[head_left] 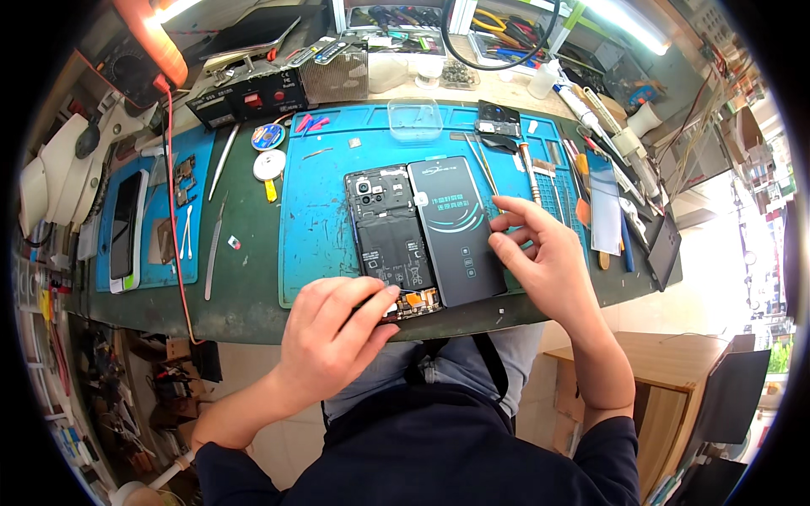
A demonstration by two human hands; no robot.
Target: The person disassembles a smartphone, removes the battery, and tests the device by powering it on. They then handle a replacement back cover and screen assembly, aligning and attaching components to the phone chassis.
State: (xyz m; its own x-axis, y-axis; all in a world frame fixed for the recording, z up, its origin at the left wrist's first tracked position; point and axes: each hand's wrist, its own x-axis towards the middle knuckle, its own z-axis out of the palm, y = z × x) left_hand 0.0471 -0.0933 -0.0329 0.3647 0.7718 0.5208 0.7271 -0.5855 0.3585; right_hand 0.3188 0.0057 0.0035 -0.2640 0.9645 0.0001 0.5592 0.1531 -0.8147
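An opened smartphone [390,229] lies on a blue mat [315,204], its battery, camera module and lower circuit board exposed. Beside it on the right is a dark panel [451,240] with pale markings. My left hand [331,333] is curled over the phone's lower left corner, fingertips at the small board and orange flex [414,299]; whatever they hold is hidden. My right hand [542,257] is at the panel's right edge, fingers bent and apart, holding nothing visible. Tweezers [482,160] lie just beyond it.
A phone [127,223] rests on the left mat. A clear box [415,120], a small disassembled device [498,117] and several tools [605,215] surround the work. A power unit [246,95] stands at back left. A wooden cabinet [633,354] is below right.
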